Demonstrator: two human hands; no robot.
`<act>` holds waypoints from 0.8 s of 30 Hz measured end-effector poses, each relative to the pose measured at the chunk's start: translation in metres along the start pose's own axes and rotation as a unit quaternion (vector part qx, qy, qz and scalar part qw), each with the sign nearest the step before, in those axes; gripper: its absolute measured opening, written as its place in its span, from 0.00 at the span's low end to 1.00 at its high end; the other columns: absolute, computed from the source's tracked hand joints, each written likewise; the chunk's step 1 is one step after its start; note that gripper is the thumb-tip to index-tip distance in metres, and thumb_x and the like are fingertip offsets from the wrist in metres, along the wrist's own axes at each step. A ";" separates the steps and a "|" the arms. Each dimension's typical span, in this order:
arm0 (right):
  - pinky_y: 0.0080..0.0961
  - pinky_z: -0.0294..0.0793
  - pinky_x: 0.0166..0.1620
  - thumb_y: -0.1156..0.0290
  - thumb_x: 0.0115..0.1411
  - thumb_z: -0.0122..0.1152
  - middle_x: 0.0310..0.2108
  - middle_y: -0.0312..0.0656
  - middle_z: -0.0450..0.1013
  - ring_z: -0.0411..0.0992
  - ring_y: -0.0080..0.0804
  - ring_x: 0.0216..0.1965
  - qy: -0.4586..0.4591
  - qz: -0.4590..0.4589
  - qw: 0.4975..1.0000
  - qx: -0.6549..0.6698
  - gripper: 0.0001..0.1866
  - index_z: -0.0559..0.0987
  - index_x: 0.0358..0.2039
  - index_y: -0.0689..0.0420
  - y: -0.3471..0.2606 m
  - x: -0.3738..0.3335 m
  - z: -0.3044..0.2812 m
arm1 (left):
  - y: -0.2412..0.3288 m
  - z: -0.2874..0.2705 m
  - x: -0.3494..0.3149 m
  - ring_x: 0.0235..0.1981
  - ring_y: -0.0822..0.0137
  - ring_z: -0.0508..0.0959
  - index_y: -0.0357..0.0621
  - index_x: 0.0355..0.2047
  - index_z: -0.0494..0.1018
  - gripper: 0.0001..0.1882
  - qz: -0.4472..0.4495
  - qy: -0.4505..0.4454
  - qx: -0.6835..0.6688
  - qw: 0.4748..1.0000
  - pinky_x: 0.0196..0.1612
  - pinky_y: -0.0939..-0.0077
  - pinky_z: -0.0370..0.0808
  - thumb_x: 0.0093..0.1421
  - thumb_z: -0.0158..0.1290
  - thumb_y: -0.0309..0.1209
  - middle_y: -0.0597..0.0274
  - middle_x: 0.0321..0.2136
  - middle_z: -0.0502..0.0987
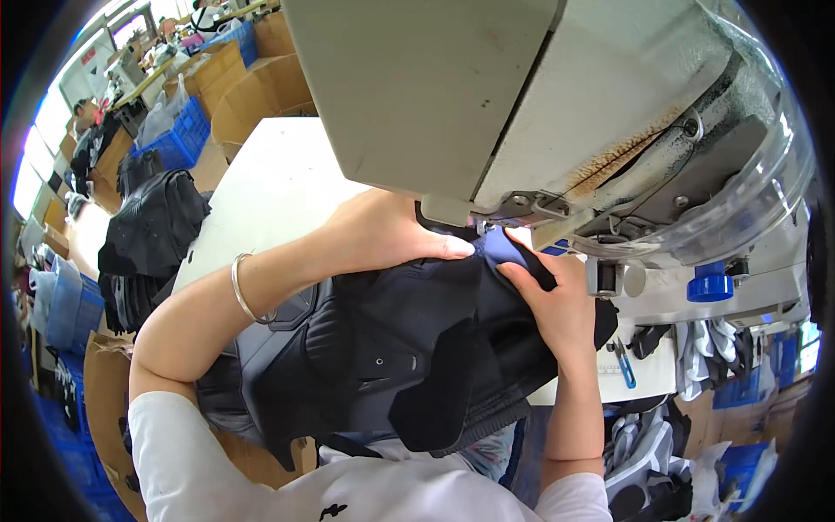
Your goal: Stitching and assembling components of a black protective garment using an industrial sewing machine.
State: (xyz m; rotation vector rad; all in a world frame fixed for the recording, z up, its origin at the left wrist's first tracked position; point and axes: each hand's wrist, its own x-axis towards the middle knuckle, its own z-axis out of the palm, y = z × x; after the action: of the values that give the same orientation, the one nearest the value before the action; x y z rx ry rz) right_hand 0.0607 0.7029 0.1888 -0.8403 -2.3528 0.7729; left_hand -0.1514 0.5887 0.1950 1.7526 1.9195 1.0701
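Note:
A large black padded bag piece [374, 348] with moulded panels hangs over my lap and rises to the sewing machine [417, 96]. Its upper edge lies at the needle area [485, 230], where a strip of bluish fabric [502, 247] shows. My left hand [387, 237] grips that edge just left of the needle, its thumb pressed on top; the machine head partly hides its fingers. To the right of the needle, my right hand [557, 291] pinches the bluish fabric and black edge between thumb and fingers.
Blue-handled thread snips [625, 365] lie on the white table at the right. A blue knob [711, 282] hangs below the machine. Stacked black pieces [156, 230] stand at left, near cardboard boxes [261, 96] and a blue crate [178, 135]. Other people are at the far left.

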 end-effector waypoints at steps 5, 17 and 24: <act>0.28 0.69 0.42 0.53 0.49 0.70 0.35 0.43 0.72 0.72 0.37 0.38 -0.009 0.010 1.000 0.013 0.21 0.82 0.41 0.51 -0.002 0.001 0.001 | 0.004 -0.002 -0.002 0.43 0.53 0.78 0.40 0.46 0.74 0.30 -0.006 0.012 -0.036 0.999 0.45 0.65 0.73 0.46 0.65 0.45 0.49 0.40 0.79; 0.25 0.69 0.46 0.57 0.50 0.69 0.40 0.43 0.76 0.73 0.33 0.41 -0.053 0.038 0.998 0.011 0.21 0.81 0.42 0.54 0.010 0.008 -0.005 | 0.005 0.000 0.004 0.42 0.58 0.78 0.42 0.45 0.76 0.27 -0.024 0.007 -0.069 0.997 0.45 0.69 0.73 0.47 0.65 0.42 0.53 0.39 0.80; 0.26 0.69 0.48 0.57 0.51 0.69 0.41 0.42 0.77 0.74 0.35 0.41 -0.050 0.007 0.998 -0.023 0.21 0.81 0.43 0.54 0.005 0.011 -0.008 | 0.000 -0.005 0.009 0.42 0.61 0.78 0.44 0.44 0.77 0.24 -0.051 -0.030 -0.093 0.994 0.45 0.70 0.72 0.49 0.64 0.42 0.55 0.40 0.80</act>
State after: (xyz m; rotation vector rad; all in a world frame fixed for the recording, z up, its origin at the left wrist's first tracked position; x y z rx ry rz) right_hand 0.0603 0.7158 0.1940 -0.8577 -2.4648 0.7859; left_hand -0.1568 0.5960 0.2006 1.5521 1.7914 1.1075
